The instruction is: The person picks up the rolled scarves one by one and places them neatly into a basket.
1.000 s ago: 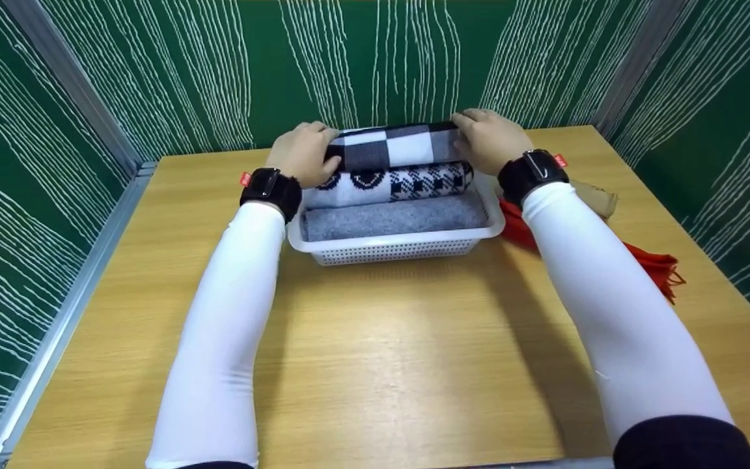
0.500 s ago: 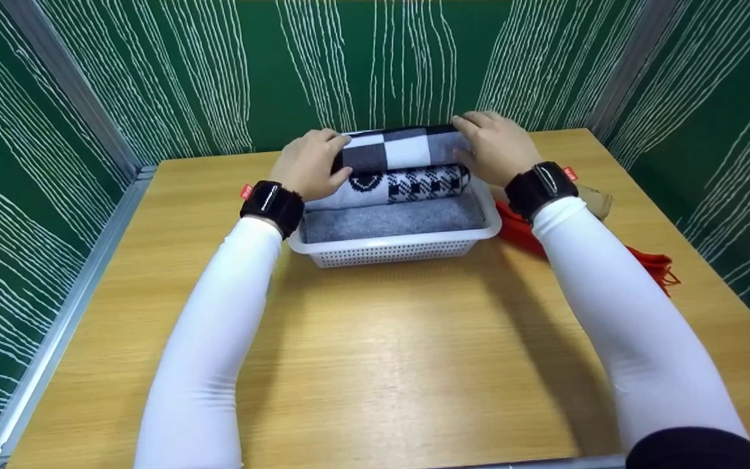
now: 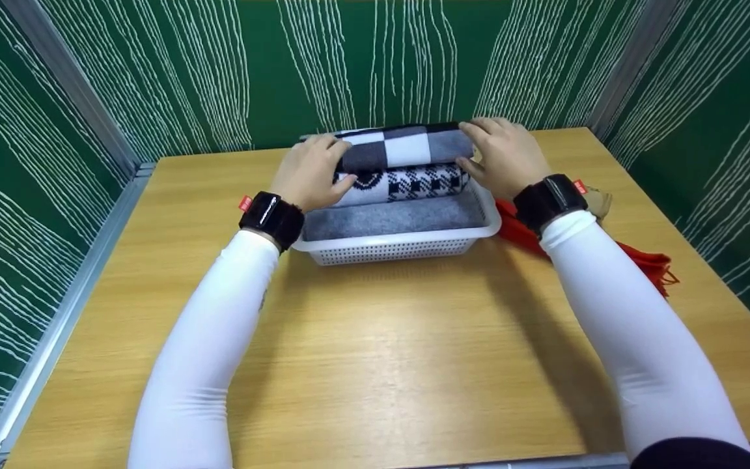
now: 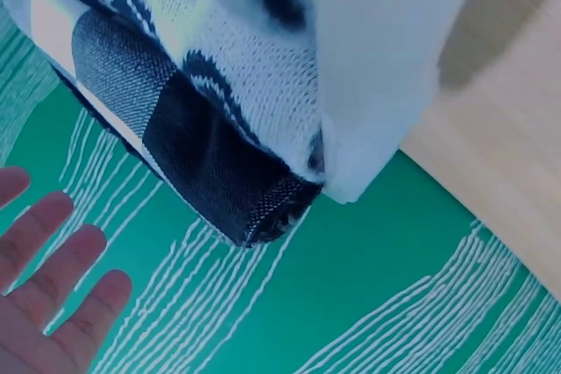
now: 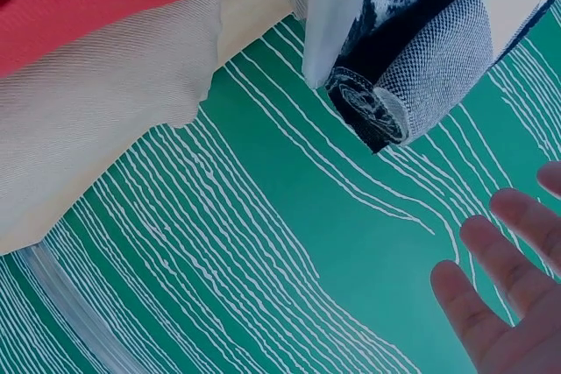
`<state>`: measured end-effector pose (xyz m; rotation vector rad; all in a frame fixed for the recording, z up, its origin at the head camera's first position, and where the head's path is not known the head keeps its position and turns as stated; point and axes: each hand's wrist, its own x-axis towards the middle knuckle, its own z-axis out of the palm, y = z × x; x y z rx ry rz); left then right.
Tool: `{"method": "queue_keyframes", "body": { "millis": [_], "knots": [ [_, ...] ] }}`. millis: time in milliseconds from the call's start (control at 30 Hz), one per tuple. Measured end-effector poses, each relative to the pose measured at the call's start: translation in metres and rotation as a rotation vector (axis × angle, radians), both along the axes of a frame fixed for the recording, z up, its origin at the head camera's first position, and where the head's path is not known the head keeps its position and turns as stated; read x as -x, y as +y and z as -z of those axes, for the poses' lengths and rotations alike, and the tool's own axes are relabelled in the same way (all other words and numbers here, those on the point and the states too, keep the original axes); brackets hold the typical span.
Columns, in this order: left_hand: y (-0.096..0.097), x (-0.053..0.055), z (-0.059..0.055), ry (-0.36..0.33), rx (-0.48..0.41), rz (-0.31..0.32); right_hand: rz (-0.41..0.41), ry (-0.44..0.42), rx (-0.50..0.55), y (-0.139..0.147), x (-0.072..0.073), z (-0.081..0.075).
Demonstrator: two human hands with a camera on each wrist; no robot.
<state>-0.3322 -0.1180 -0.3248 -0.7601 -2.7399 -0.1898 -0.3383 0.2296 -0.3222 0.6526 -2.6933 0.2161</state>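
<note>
A rolled scarf in black, white and grey checks (image 3: 407, 147) lies along the back of a white perforated basket (image 3: 391, 250). In front of it sit a roll with a black-and-white knit pattern (image 3: 424, 182) and a plain grey roll (image 3: 388, 218). My left hand (image 3: 310, 170) hovers at the left end of the checked roll, fingers extended. At the opposite end is my right hand (image 3: 508, 156), thumb and fingers spread. Both wrist views show gaps between the fingers and the checked roll, whose spiral end (image 5: 364, 111) faces the right wrist camera.
A red fringed scarf (image 3: 648, 264) lies on the wooden table (image 3: 375, 365) right of the basket, partly behind the right forearm. Beside it is a beige cloth (image 3: 599, 200). Green panels with white lines (image 3: 407, 58) enclose the table at the back and sides.
Both hands have loosened from the checked roll's ends. The right hand has shifted slightly outward, and the left hand has drawn slightly toward the body. The roll stays in the basket.
</note>
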Motion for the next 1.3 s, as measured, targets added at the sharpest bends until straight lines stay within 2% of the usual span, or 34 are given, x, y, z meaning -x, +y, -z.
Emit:
{"method": "queue_keyframes", "body": {
  "millis": [333,467,867,1300],
  "knots": [
    [0.004,-0.011,0.008,-0.061,-0.001,-0.028,-0.063,0.079,-0.013,0.004,-0.011,0.010],
    [0.005,-0.015,0.009,-0.053,0.012,-0.017,-0.086,0.101,-0.023,0.004,-0.014,0.012],
    [0.005,-0.028,0.009,-0.030,0.031,0.020,-0.083,0.095,-0.030,0.012,-0.028,0.016],
    [0.014,-0.043,0.018,0.009,-0.001,0.085,-0.074,0.079,-0.056,0.025,-0.037,0.022]
  ]
}}
